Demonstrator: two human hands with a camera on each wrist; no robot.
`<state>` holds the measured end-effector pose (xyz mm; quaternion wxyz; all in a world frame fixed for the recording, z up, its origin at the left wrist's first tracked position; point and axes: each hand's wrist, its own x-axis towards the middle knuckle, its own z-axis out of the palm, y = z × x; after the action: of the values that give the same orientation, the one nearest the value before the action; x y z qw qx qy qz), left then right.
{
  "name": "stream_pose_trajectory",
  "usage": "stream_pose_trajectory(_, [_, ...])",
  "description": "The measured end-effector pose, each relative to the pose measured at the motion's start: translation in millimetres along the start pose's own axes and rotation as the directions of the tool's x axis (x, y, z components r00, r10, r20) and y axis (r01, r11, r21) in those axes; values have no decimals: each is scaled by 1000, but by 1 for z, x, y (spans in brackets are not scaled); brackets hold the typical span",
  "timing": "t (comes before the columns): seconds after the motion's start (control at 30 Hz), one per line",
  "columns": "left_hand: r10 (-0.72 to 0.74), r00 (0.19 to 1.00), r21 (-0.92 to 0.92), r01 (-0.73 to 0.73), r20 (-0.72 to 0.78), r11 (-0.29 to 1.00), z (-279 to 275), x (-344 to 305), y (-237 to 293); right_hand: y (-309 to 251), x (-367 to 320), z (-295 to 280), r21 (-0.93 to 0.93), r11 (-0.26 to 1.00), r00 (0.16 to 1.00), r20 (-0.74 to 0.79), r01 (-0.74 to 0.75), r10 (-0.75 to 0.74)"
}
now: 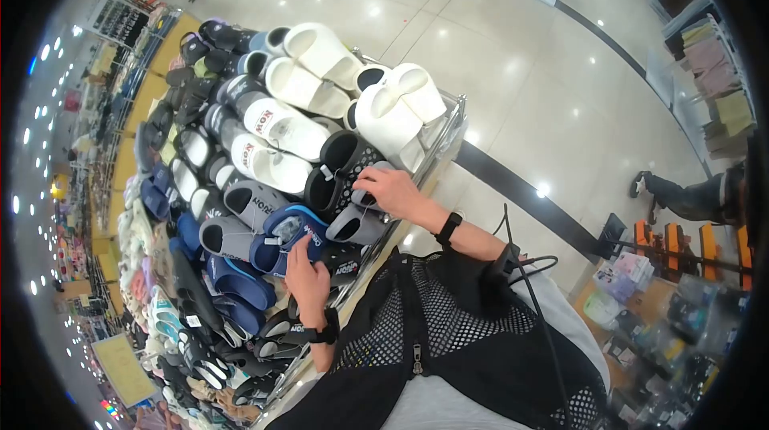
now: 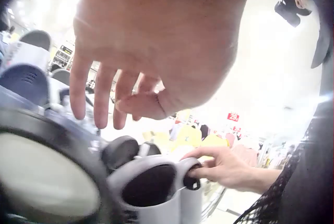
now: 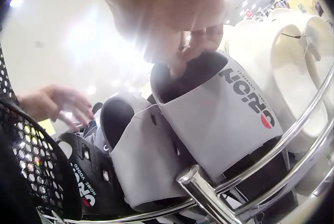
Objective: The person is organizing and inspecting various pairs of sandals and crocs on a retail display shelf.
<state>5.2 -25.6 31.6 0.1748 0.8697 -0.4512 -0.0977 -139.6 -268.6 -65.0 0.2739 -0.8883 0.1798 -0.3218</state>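
Observation:
My right hand pinches the upper rim of a light grey slide slipper with lettering on its strap, fingertips tucked inside the opening. A second grey slipper sits right beside it, joined by a thin tie. In the left wrist view, thumb and fingers of the right hand close on that rim. My left hand hovers with loosely extended fingers near navy slippers trimmed in light blue. Its palm and relaxed fingers fill the top of the left wrist view, holding nothing.
White slippers and cream ones lie across the heap, beside black dotted slippers. A chrome rail borders the display's near edge. Shiny floor stretches beyond, with a person's leg at the right.

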Motion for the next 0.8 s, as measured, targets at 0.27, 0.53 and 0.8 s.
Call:
stream_pose_trajectory(0.27, [236, 963, -86, -248, -129, 965, 51, 82, 131, 50, -12, -51, 609, 730, 951, 192, -309, 242])
stream_pose_trajectory(0.53, [347, 936, -69, -350, -52, 934, 93, 128, 176, 121, -43, -107, 536, 664, 810, 67, -521, 582])
stream_pose_trajectory(0.8, [430, 896, -60, -438, -110, 897, 128, 208, 226, 193, -25, -144, 441, 692, 796, 90, -571, 599])
